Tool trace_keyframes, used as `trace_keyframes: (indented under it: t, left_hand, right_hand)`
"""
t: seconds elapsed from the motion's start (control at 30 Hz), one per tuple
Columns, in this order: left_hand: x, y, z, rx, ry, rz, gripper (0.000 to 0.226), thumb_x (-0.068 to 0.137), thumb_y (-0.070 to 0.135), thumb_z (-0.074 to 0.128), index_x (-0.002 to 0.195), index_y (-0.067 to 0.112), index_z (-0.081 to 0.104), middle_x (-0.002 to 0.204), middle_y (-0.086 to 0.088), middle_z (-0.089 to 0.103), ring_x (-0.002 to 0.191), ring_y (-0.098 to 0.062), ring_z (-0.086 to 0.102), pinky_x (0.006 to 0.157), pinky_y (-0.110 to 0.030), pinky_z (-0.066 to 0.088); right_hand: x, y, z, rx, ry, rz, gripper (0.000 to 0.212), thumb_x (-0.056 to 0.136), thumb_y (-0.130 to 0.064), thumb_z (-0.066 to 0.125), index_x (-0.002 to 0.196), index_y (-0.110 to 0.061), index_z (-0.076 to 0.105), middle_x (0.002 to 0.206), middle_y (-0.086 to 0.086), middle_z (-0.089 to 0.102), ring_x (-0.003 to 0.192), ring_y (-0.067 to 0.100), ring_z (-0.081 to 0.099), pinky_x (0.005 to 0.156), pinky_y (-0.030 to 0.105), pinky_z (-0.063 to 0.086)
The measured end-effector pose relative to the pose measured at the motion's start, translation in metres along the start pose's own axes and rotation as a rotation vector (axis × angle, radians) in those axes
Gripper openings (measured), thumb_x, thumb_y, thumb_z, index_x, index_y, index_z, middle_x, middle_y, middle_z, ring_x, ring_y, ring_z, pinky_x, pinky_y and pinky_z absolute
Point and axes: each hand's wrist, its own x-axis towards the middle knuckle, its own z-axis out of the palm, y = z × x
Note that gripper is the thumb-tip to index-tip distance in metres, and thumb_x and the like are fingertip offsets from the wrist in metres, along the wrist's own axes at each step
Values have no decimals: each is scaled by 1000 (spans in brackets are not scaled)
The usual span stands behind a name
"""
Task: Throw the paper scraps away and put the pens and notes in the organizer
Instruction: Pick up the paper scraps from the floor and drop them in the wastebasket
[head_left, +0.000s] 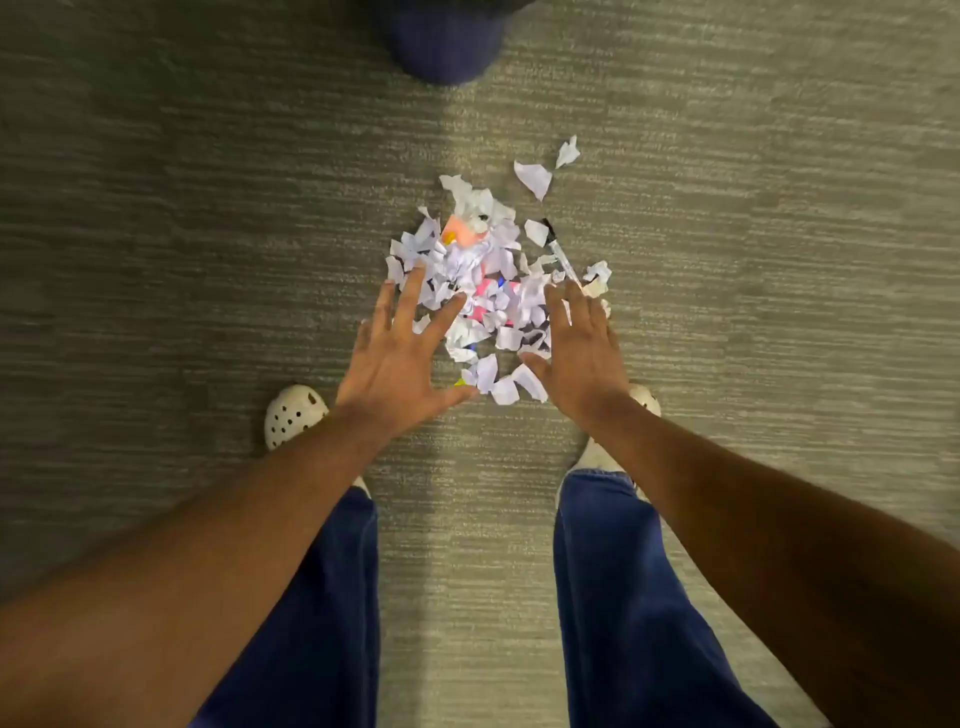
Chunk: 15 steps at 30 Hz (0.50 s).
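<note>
Looking straight down, a person in blue trousers and pale perforated clogs (293, 414) is standing on grey carpet (156, 208), reaching both bare arms toward a heap of torn white paper scraps (480, 291). Nearest the feet, the left hand (400, 358) is hovering at the heap's left edge, fingers spread wide and holding nothing. The right hand (584, 353) is hovering at the heap's right edge, equally open and empty. Inside the heap, orange and pink notes (460, 234) are peeking through. A clear pen with a black cap (558, 249) is lying along the heap's far right side. Two scraps are sitting just beyond the heap. Sorting appears barely begun. A dark blue rounded object (447, 47), cut off by the frame far beyond the heap, is too blurred to identify; no organizer is showing.
</note>
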Motion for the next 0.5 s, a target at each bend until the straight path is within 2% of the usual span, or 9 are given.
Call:
trace_keyframes:
  t: [0.2,0.33,0.5]
  left_hand:
    - [61,-17,62,-5,-1,-37,106,80,68,75,163,42,14,174,-1,-10,162,-42,6,111,-69,42]
    - [93,-26,94,9,-36,30,96,82,50,82,161,37,30,174,-3,-2,158,-36,16,101,-57,58]
    - [122,-33,128,45,-95,79,91,85,39,83,161,35,33,176,-5,-1,159,-37,13,99,-52,60]
  right_hand:
    - [54,19,70,1,-116,12,94,96,-38,71,166,-26,10,174,9,4,160,37,10,120,56,38]
    - [89,27,98,-10,-125,-17,97,94,-24,74,166,-30,9,174,8,3,161,39,4,117,54,43]
    - [128,34,116,-106,-139,-59,94,93,-21,75,163,-34,15,173,9,2,157,46,9,117,59,41]
